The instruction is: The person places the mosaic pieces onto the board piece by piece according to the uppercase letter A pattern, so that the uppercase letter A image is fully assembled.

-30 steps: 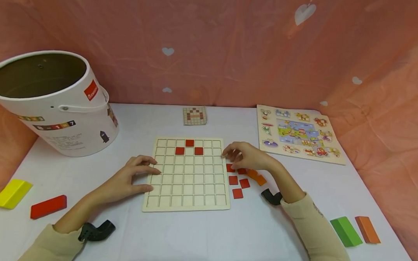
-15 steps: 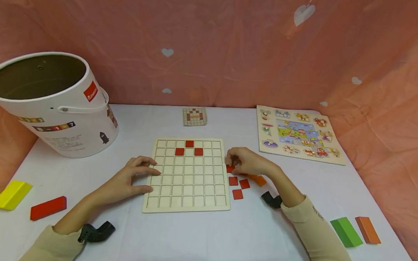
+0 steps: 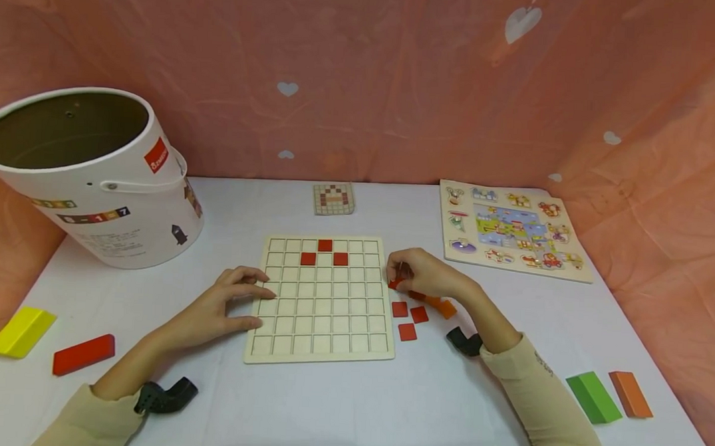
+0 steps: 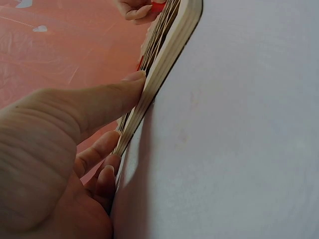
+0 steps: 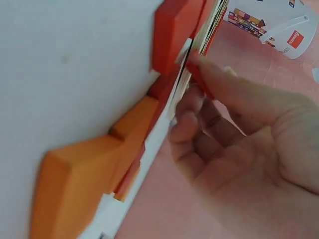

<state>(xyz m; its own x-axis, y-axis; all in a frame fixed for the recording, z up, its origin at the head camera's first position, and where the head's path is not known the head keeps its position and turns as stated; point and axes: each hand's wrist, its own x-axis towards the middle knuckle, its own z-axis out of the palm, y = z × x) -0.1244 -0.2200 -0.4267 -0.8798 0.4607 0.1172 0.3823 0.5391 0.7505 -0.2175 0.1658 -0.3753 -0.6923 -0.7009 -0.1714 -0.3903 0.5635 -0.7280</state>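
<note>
I am pinching a red tile (image 3: 395, 284) in my right hand (image 3: 425, 274), right of the board (image 3: 321, 300); my left hand (image 3: 219, 305) is steadying its left edge, fingers relaxed; a loose grip could drop it

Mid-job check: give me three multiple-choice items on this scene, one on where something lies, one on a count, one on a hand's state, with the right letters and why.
1. Where does the white bucket stand?
A. far left of the table
B. right of the picture puzzle
C. on the grid board

2. How many red tiles sit in the grid board?
A. one
B. three
C. six

3. What is the right hand doing?
A. lying flat and idle
B. pinching a red tile
C. lifting the bucket

Answers:
1 A: it stands tilted by the left wall, left of the board.
2 B: three red tiles fill cells in its top rows.
3 B: its fingertips pinch a red tile just off the board's right edge.
</note>
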